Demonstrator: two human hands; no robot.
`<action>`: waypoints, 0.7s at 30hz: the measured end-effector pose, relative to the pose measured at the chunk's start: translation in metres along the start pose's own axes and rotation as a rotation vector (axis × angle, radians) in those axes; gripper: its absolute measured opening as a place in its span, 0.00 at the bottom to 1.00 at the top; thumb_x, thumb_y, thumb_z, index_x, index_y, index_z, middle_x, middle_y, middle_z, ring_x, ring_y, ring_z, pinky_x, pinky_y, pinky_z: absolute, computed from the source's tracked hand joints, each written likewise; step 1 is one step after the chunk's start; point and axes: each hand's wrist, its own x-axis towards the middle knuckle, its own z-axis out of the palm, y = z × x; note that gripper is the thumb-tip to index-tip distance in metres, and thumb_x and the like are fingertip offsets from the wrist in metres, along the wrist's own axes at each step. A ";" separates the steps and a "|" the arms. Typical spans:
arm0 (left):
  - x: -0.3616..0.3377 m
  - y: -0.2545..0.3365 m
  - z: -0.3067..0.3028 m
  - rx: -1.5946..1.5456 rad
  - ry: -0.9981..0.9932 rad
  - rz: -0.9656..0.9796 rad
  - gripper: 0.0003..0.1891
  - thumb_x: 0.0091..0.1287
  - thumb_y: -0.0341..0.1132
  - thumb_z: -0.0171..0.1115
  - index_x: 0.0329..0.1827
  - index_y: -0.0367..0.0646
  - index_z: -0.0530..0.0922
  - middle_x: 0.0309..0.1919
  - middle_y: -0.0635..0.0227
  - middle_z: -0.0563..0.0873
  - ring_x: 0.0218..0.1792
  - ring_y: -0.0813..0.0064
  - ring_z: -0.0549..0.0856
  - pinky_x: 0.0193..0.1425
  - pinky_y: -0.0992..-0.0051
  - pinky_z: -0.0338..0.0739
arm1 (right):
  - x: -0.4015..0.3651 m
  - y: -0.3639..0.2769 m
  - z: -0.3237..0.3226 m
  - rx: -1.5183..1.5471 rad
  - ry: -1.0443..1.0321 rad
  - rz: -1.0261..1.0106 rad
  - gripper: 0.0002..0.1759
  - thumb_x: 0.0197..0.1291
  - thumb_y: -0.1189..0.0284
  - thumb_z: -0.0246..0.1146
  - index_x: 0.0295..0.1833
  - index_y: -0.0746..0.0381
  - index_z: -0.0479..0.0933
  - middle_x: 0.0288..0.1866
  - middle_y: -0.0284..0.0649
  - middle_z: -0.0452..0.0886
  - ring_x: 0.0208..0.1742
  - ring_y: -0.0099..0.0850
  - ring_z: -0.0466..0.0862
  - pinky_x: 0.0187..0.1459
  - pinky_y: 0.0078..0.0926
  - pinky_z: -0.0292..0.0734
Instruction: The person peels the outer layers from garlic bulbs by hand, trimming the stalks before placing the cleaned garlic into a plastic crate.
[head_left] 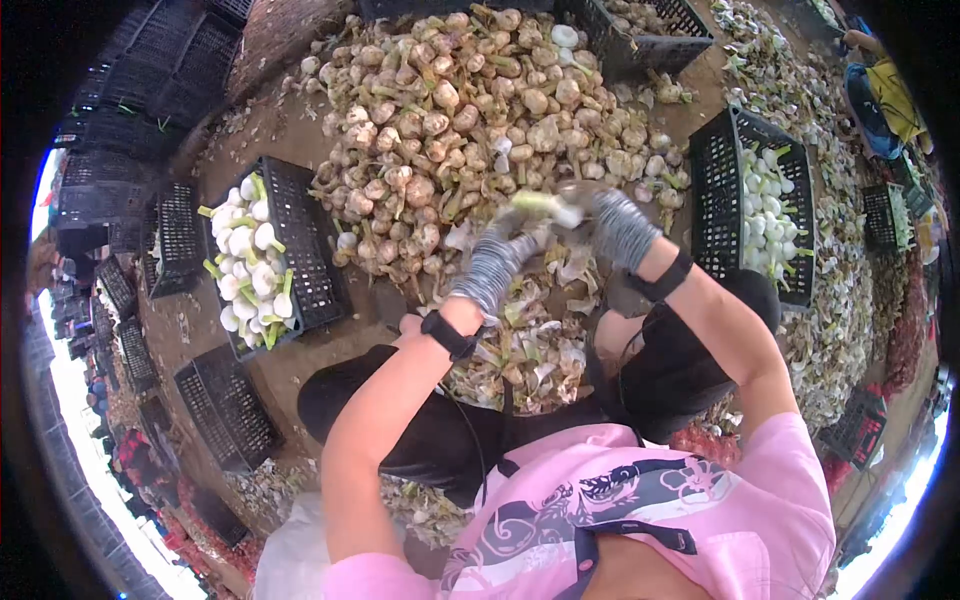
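Note:
My left hand, in a grey striped glove, has its fingers wrapped round the green stem of a garlic bulb. Close by on the right, my right hand, gloved the same way, is at the white end of that bulb; its fingers are blurred, and what they grip is unclear. Behind both hands lies a large pile of unpeeled garlic. Loose peels cover the ground below the hands, between the legs.
Peeled white bulbs with green stems fill a black crate on the left and another crate on the right. An empty-looking black crate stands lower left. Another crate is at the top. Peels cover the ground far right.

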 end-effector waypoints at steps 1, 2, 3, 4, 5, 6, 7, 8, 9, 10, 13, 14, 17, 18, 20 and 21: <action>0.001 -0.015 -0.005 0.222 0.022 0.008 0.24 0.57 0.34 0.62 0.56 0.36 0.68 0.47 0.60 0.79 0.44 0.67 0.81 0.43 0.72 0.77 | 0.009 0.012 -0.022 0.161 0.112 0.023 0.14 0.53 0.69 0.60 0.46 0.60 0.73 0.40 0.42 0.77 0.37 0.32 0.79 0.37 0.30 0.80; 0.009 -0.042 -0.021 0.214 0.022 -0.007 0.24 0.57 0.34 0.62 0.56 0.36 0.68 0.47 0.60 0.79 0.44 0.67 0.81 0.43 0.72 0.77 | 0.011 0.003 -0.037 0.586 0.413 0.296 0.10 0.55 0.72 0.56 0.42 0.60 0.73 0.36 0.42 0.78 0.31 0.33 0.79 0.34 0.32 0.80; 0.022 -0.075 -0.044 0.727 0.010 0.039 0.27 0.56 0.39 0.61 0.57 0.37 0.67 0.49 0.55 0.78 0.46 0.60 0.79 0.48 0.67 0.74 | 0.018 0.013 -0.076 0.688 0.417 0.161 0.11 0.55 0.69 0.57 0.43 0.62 0.71 0.35 0.41 0.77 0.31 0.34 0.79 0.36 0.31 0.80; 0.030 -0.091 -0.058 1.242 -0.011 0.092 0.30 0.55 0.44 0.61 0.58 0.37 0.66 0.50 0.51 0.77 0.49 0.54 0.77 0.52 0.63 0.72 | 0.010 0.007 -0.108 0.825 0.410 0.073 0.13 0.55 0.68 0.56 0.45 0.61 0.69 0.34 0.42 0.77 0.33 0.35 0.79 0.36 0.31 0.79; 0.034 -0.093 -0.063 1.239 -0.019 0.082 0.30 0.55 0.44 0.61 0.58 0.37 0.66 0.50 0.51 0.77 0.49 0.54 0.77 0.52 0.63 0.72 | -0.010 -0.011 -0.124 0.643 0.549 -0.013 0.13 0.56 0.68 0.55 0.45 0.62 0.68 0.35 0.43 0.77 0.34 0.37 0.78 0.37 0.34 0.79; 0.039 -0.096 -0.066 1.380 -0.033 -0.059 0.32 0.55 0.47 0.59 0.60 0.39 0.65 0.53 0.49 0.73 0.53 0.52 0.74 0.56 0.61 0.68 | -0.005 -0.004 -0.187 0.850 0.522 -0.082 0.13 0.55 0.67 0.55 0.44 0.62 0.69 0.36 0.43 0.78 0.35 0.41 0.78 0.38 0.38 0.78; 0.045 -0.100 -0.067 1.516 -0.048 -0.200 0.34 0.54 0.50 0.58 0.62 0.41 0.63 0.56 0.46 0.70 0.56 0.49 0.71 0.60 0.59 0.64 | -0.021 -0.003 -0.221 0.847 0.534 -0.076 0.13 0.55 0.67 0.55 0.44 0.62 0.69 0.36 0.43 0.78 0.35 0.41 0.78 0.38 0.38 0.78; 0.050 -0.105 -0.066 1.508 -0.056 -0.204 0.34 0.54 0.50 0.58 0.62 0.41 0.63 0.56 0.46 0.70 0.56 0.49 0.71 0.60 0.59 0.64 | -0.035 -0.007 -0.250 0.884 0.613 -0.230 0.15 0.56 0.65 0.53 0.45 0.62 0.70 0.38 0.42 0.78 0.36 0.41 0.78 0.38 0.38 0.78; 0.056 -0.110 -0.065 1.600 -0.001 -0.114 0.34 0.56 0.48 0.57 0.65 0.46 0.58 0.59 0.48 0.67 0.56 0.50 0.71 0.59 0.60 0.66 | -0.044 -0.012 -0.270 0.917 0.688 -0.388 0.16 0.57 0.64 0.52 0.46 0.62 0.71 0.40 0.42 0.79 0.37 0.40 0.79 0.37 0.38 0.78; 0.069 -0.116 -0.068 1.693 0.060 -0.013 0.35 0.58 0.47 0.56 0.68 0.51 0.54 0.63 0.51 0.64 0.57 0.51 0.71 0.58 0.61 0.67 | -0.044 -0.020 -0.260 0.949 0.720 -0.455 0.17 0.58 0.63 0.51 0.47 0.63 0.71 0.41 0.42 0.79 0.37 0.39 0.79 0.36 0.37 0.78; 0.107 -0.134 -0.078 1.679 0.098 0.105 0.39 0.56 0.49 0.58 0.70 0.54 0.50 0.64 0.52 0.61 0.61 0.53 0.66 0.62 0.62 0.63 | -0.038 -0.030 -0.236 0.887 0.823 -0.452 0.19 0.60 0.62 0.49 0.47 0.66 0.72 0.41 0.43 0.79 0.37 0.35 0.80 0.32 0.32 0.77; 0.118 -0.137 -0.082 1.609 0.061 0.105 0.40 0.55 0.50 0.58 0.70 0.55 0.50 0.64 0.53 0.62 0.62 0.54 0.65 0.64 0.62 0.61 | -0.028 -0.017 -0.237 0.883 0.588 -0.355 0.17 0.60 0.63 0.51 0.44 0.67 0.73 0.39 0.42 0.79 0.34 0.32 0.79 0.31 0.27 0.76; 0.138 -0.197 -0.105 1.641 -0.012 0.084 0.31 0.54 0.50 0.58 0.59 0.48 0.64 0.53 0.55 0.72 0.53 0.56 0.73 0.55 0.61 0.67 | 0.006 0.014 -0.181 0.671 0.326 -0.117 0.09 0.57 0.69 0.56 0.38 0.64 0.75 0.34 0.38 0.79 0.31 0.28 0.77 0.31 0.22 0.75; 0.140 -0.219 -0.113 1.697 -0.042 0.216 0.24 0.53 0.48 0.59 0.50 0.46 0.75 0.43 0.55 0.80 0.45 0.56 0.79 0.46 0.59 0.73 | 0.021 0.027 -0.145 0.455 0.425 -0.120 0.07 0.56 0.70 0.58 0.36 0.62 0.76 0.34 0.36 0.79 0.33 0.27 0.78 0.32 0.21 0.75; 0.113 -0.226 -0.100 1.758 -0.103 0.128 0.12 0.53 0.39 0.57 0.37 0.45 0.80 0.38 0.58 0.82 0.40 0.59 0.81 0.40 0.61 0.75 | 0.044 0.062 -0.113 0.356 0.370 0.147 0.11 0.58 0.69 0.57 0.45 0.62 0.75 0.38 0.37 0.80 0.36 0.28 0.79 0.35 0.19 0.74; 0.094 -0.238 -0.101 1.663 -0.120 0.215 0.11 0.55 0.37 0.55 0.37 0.44 0.80 0.36 0.59 0.83 0.38 0.59 0.82 0.40 0.61 0.75 | 0.058 0.079 -0.098 0.146 0.385 0.239 0.12 0.58 0.69 0.57 0.46 0.62 0.75 0.38 0.37 0.81 0.35 0.28 0.80 0.35 0.20 0.74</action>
